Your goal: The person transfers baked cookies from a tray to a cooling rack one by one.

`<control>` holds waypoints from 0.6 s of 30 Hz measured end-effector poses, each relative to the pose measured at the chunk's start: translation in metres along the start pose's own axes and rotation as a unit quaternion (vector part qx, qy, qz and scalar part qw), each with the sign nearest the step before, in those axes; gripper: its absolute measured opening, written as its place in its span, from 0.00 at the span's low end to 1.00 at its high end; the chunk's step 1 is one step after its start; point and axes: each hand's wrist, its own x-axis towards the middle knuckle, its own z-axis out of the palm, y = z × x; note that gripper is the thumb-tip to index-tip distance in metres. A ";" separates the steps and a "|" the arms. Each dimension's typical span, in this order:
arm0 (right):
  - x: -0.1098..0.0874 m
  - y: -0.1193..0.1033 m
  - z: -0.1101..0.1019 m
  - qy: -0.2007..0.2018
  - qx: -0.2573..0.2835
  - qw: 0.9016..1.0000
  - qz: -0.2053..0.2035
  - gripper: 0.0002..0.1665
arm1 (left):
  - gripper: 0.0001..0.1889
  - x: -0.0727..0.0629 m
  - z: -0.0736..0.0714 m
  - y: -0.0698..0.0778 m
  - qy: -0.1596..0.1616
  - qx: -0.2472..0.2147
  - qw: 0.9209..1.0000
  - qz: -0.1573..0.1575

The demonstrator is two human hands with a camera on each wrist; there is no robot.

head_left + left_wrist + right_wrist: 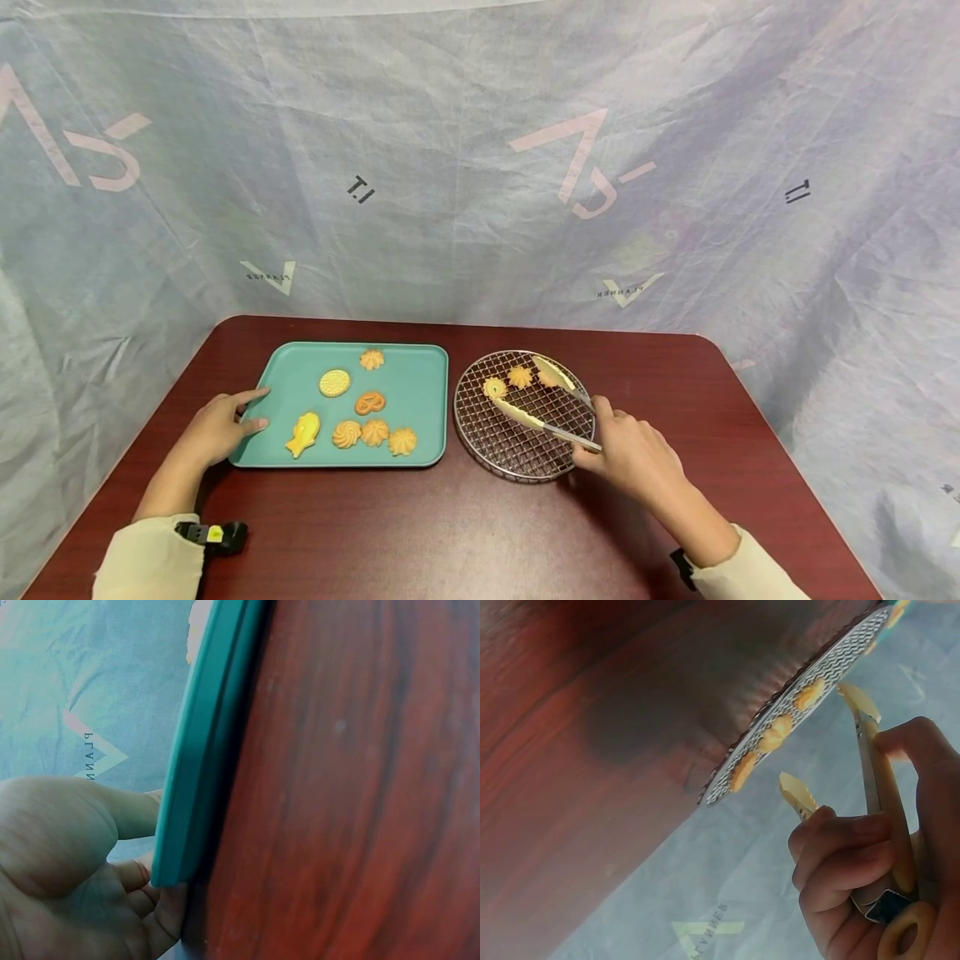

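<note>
My right hand [636,454] grips a pair of metal tongs [887,795] with pale yellow tips. The tongs stand spread above the round wire rack [498,450], their tips on either side of a flower-shaped cookie [520,377]. Two more cookies lie beside it on the rack, one [494,388] near the lower tip and one [548,379] partly behind the upper tip. At the left edge of a teal tray [420,379], my left hand [213,429] holds the rim between thumb and fingers. In the left wrist view, some of its fingers reach under the tray.
On the tray are a fish-shaped yellow cookie [303,435], a round yellow one [334,383], a pretzel-shaped one [371,403], a swirl cookie [347,434] and several flower-shaped ones. Tray and rack sit side by side on a dark red table [450,533]. A cloth curtain [450,167] hangs around it.
</note>
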 end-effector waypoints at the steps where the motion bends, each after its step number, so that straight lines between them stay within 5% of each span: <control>1: 0.000 -0.001 0.000 -0.002 -0.001 1.000 -0.002 0.37 | 0.31 0.000 0.000 0.000 0.001 0.000 1.000 0.000; 18: 0.004 -0.026 0.001 -0.008 0.000 0.999 -0.049 0.38 | 0.30 0.000 -0.001 0.002 0.004 -0.002 1.000 0.003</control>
